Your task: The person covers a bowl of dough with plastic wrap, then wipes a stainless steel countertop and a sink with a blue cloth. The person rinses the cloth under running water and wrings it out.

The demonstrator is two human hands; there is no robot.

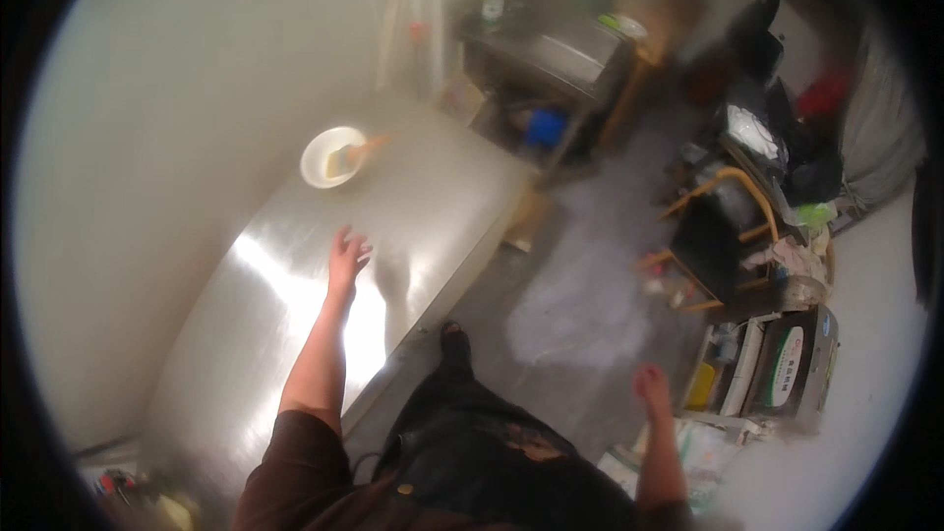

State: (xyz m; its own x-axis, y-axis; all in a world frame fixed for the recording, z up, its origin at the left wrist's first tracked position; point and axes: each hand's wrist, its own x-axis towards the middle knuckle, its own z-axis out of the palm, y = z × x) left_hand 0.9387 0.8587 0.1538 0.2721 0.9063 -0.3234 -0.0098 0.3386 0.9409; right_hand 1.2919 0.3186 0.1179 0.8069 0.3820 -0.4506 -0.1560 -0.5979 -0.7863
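Observation:
A white bowl [311, 159] stands on the stainless steel table [442, 184], beside the wall. In it leans what looks like a flat brush [341, 161] with pale bristles, its orange-brown handle over the rim. My left hand [349, 257] is above the tabletop, nearer to me than the bowl and apart from it. Its fingers are spread and hold nothing. Away from the table, my right hand [650, 383] hangs over the floor at my right side. It is blurred, and its fingers cannot be made out clearly.
A wooden-framed chair [712, 247] with a black seat stands at the right, near piled bags and cloths. Closer is a grey machine [793, 365] bearing writing, with white sacks [704, 450] beside it. A dark metal bench [546, 51] stands beyond the table, a blue object [546, 127] below.

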